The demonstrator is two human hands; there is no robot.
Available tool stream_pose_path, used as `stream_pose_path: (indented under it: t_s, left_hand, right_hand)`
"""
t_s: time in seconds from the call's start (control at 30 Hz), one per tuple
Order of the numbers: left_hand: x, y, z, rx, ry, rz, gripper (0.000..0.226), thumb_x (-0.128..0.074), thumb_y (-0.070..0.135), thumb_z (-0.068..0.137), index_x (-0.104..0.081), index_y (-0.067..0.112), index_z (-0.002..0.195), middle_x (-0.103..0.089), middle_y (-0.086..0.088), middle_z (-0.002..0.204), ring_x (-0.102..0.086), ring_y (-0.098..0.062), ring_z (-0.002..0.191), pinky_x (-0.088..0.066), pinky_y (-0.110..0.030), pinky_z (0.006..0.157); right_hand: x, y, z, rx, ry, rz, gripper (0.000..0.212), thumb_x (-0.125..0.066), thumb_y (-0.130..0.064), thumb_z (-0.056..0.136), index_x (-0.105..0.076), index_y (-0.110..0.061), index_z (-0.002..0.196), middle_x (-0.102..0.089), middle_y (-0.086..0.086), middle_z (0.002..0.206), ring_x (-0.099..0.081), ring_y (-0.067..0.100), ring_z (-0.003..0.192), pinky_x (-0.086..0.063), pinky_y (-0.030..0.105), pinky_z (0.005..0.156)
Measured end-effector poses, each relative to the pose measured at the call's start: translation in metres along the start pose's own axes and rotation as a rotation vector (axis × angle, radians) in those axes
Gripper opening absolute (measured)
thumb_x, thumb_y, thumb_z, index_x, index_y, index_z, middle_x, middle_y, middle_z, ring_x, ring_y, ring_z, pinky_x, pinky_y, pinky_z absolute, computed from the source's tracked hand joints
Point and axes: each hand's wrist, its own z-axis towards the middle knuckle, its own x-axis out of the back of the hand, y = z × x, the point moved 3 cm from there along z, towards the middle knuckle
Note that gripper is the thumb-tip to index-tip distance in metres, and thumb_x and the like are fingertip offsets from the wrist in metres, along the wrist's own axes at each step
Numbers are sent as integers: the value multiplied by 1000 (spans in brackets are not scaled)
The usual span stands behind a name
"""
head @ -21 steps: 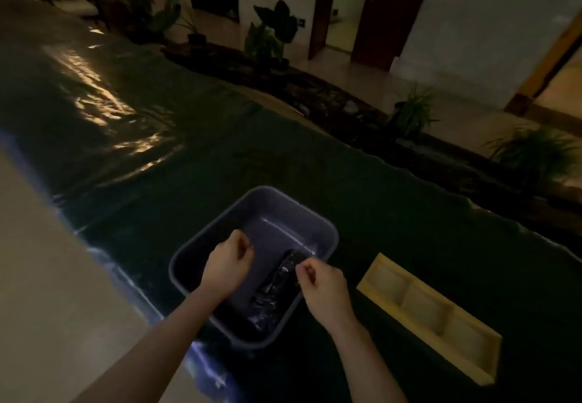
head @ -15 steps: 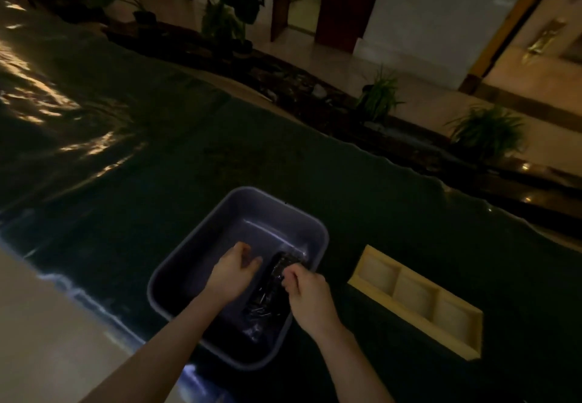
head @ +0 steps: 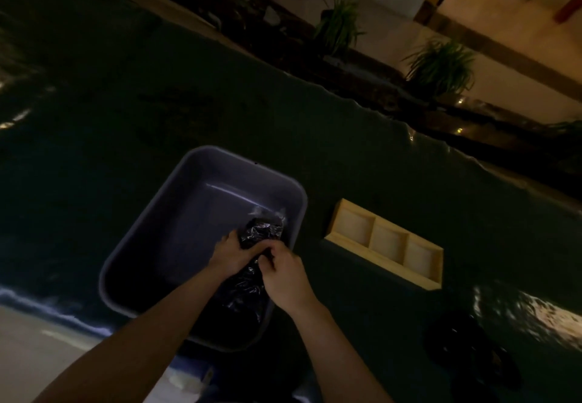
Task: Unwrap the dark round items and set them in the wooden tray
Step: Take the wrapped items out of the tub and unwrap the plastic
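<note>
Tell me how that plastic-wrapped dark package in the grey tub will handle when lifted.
The wrapped package is long and crinkled, so it will probably sag between both hands. Its glossy film looks slippery. The loose film end at the far tip may tear or stretch.

Head view: worn high, tilted forward and down, rolled sideways.
Nearness: close over tub (head: pixel 176 213), tray (head: pixel 346 210) on counter (head: pixel 362 157).

Two bare forearms are seen, ending in the left hand (head: pixel 231 256) and the right hand (head: pixel 287 273). No sleeves, gloves, rings or watch are worn on the visible parts. Dim lighting obscures finer detail.
</note>
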Motion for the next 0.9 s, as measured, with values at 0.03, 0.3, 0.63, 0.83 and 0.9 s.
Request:
stream_pose_path:
  t_s: [0.03, 0.3, 0.63, 0.83, 0.9]
  left_hand:
    - [-2, 1, 3, -8, -6, -12, 106, -70, 80, 66, -47, 12, 145, -57, -14, 144, -55, -32, 131, -46, -48, 110]
    - [-5, 7, 12, -10, -103, -134, 64, -80, 58, 76, -65, 24, 128, -70, 1, 118, -66, -22, 113, -50, -32, 91]
    - [9, -7, -5, 14, -137, -496, 30, -86, 34, 76, -76, 26, 103, -83, 0, 95, -78, -20, 96, -59, -24, 72]
    - [20, 7, -27, -22, -148, -787, 57, -90, 36, 69, -65, 27, 120, -82, 2, 103, -79, -16, 93, -62, -27, 69]
    - [21, 16, -36, -42, -155, -852, 60, -90, 34, 69, -64, 28, 123, -81, -2, 107, -79, -20, 96, -62, -29, 71]
  right_hand:
    - [-1, 1, 0, -9, -7, 1, 26, -53, -16, 105, -63, -17, 128, -70, 7, 127, -66, 24, 117, -52, 39, 102]
    - [-5, 3, 9, -81, -22, -26, 39, -54, -19, 105, -54, -11, 143, -61, 11, 141, -60, 25, 128, -47, 41, 110]
    - [-15, 4, 3, 13, 47, -115, 56, -58, -31, 104, -40, -17, 156, -23, 2, 168, -24, 18, 156, -20, 31, 127]
    - [-10, 0, -12, 159, 83, 15, 67, -50, -54, 103, -27, -29, 160, 2, -13, 172, -18, 12, 158, -29, 40, 127]
    - [-3, -2, -17, 187, 110, 62, 69, -46, -63, 100, -25, -35, 160, 5, -19, 171, -19, 9, 157, -32, 42, 126]
